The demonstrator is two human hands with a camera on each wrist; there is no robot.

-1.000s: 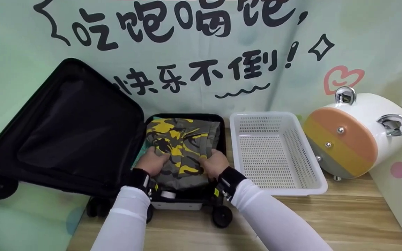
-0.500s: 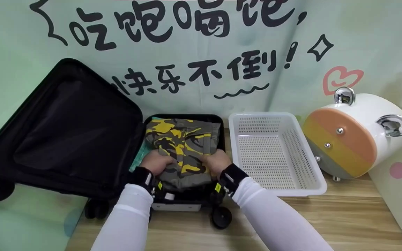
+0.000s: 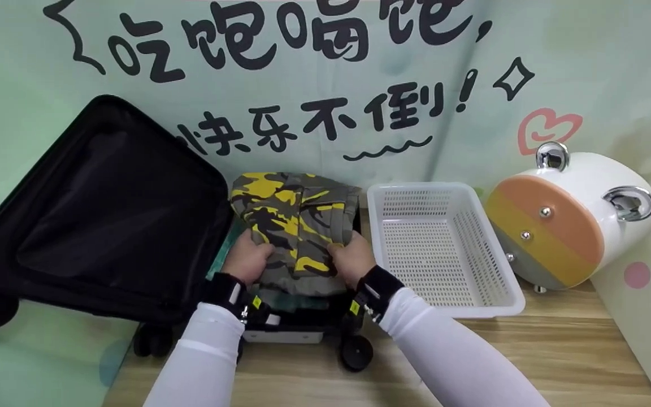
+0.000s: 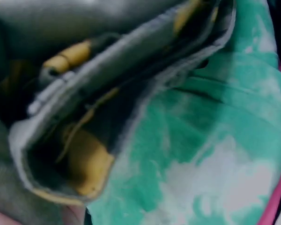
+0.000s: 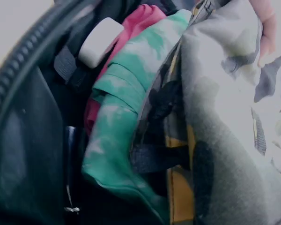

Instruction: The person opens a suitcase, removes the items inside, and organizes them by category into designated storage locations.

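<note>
A folded pair of grey, black and yellow camouflage pants point(image 3: 280, 217) is held over the bottom half of an open suitcase point(image 3: 283, 337). My left hand point(image 3: 248, 257) grips its left side, thumb on top and fingers hidden below. The right edge is pinched the same way by my right hand point(image 3: 354, 261). Beneath lies a green-and-white tie-dye cloth point(image 4: 192, 154), seen in both wrist views, with pink fabric point(image 5: 143, 19) along its side. In the right wrist view, the pants' lower edge stands apart from the green cloth.
The suitcase's black lid point(image 3: 116, 209) leans open at the left against the printed backdrop. A white perforated basket point(image 3: 515, 305) stands right of the case. Beyond it lies a white, striped barrel-shaped object point(image 3: 557, 232). Inside the case is a white buckle point(image 5: 100, 42) on a dark strap.
Both hands have raised the camouflage pants, whose far edge now covers the case's back rim. More green cloth shows under the near edge. The left hand shifted slightly along its side.
</note>
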